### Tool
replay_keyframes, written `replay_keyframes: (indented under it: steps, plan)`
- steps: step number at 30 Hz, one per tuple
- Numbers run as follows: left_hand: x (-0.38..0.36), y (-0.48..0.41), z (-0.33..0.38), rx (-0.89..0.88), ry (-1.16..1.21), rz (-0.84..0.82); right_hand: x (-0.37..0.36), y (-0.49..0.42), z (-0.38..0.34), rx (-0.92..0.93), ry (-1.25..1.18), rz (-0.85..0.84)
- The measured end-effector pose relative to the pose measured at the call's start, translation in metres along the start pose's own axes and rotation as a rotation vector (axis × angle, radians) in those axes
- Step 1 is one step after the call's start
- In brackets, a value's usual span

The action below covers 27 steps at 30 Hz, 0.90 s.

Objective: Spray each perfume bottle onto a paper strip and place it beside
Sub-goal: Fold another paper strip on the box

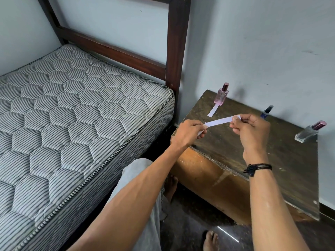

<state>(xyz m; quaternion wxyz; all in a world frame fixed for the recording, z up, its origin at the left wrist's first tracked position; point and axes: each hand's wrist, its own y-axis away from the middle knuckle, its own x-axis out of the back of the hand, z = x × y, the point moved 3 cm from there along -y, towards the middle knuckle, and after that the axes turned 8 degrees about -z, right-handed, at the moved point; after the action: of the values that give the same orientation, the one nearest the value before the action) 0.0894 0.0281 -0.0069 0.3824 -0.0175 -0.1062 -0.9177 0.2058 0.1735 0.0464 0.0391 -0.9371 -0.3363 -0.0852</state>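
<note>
Three perfume bottles are standing on the dark, worn wooden table beyond our hands:
- a pink glass bottle with a maroon cap, beyond our left hand;
- a slim dark-blue bottle with a black cap, just behind our right hand and partly hidden by it;
- a clear square glass bottle with a pink cap, well off to the right of that hand.

One flat white paper strip is lying on the table, its far end reaching the foot of the pink bottle. One second white paper strip is hanging in the air between our hands. We are pinching its left end with the left thumb and fingers and its right end with the right thumb and forefinger, hands apart. One black cord bracelet is sitting on our right wrist. One grey-striped quilted mattress is lying to the left of our left hand.
</note>
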Motion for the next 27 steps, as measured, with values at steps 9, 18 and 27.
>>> replay_keyframes:
  steps: [9, 18, 27]
  plan:
    - [0.013, 0.0, -0.005, 0.067, 0.205, 0.059, 0.012, 0.002, -0.005, -0.035, -0.135, 0.05]
    - [0.016, 0.001, -0.002, 0.052, 0.249, 0.045, 0.055, -0.002, -0.02, -0.058, -0.382, 0.104]
    - [0.018, -0.003, -0.007, 0.072, 0.091, 0.04, 0.037, -0.003, -0.005, -0.104, -0.344, 0.058]
